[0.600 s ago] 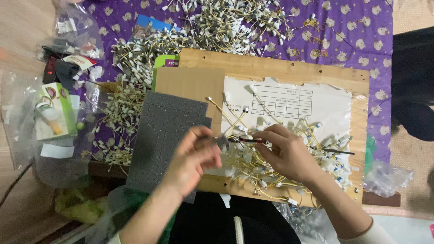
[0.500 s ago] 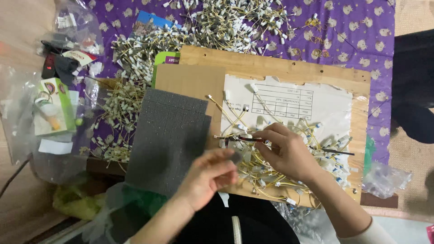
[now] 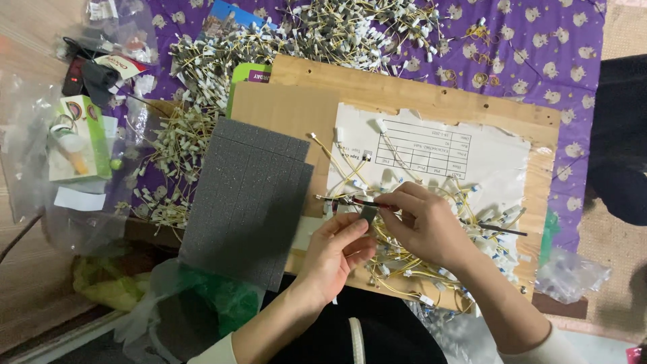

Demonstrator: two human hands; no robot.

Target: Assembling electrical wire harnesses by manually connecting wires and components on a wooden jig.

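left hand (image 3: 337, 253): fingers pinched narrow on a small grey foam piece (image 3: 368, 214), held up at its fingertips, touching the wire bundle.
right hand (image 3: 424, 226): closed around a bundle of yellow wires (image 3: 350, 201), thumb and forefinger gripping it just beside the foam piece.
wire bundle position: between the two hands, running out left of the right hand over the wooden board (image 3: 431, 101); its dark end sticks out right, past the right wrist.
handling, foam piece: judged very light, soft, squashes easily; pinch by the edges, gentle pressure.
handling, wires: judged thin, floppy, light, tangle-prone; small white connectors at the ends look fragile. Best held by the gathered middle, not the tips.
grey foam sheet (image 3: 249, 202): one, scored into small squares, just left of the left hand, overlapping a cardboard sheet (image 3: 286, 111).
paper form (image 3: 472, 158): one, torn edges, taped on the board under and beyond the right hand.
loose wires on board: too many to count, tangled under the right hand.
wire pile (image 3: 323, 34): hundreds, well beyond both hands on the purple patterned cloth (image 3: 539, 47).
green box (image 3: 77, 138): one, far left of the left hand.
plastic bags (image 3: 569, 273): several; exact count cannot tell.
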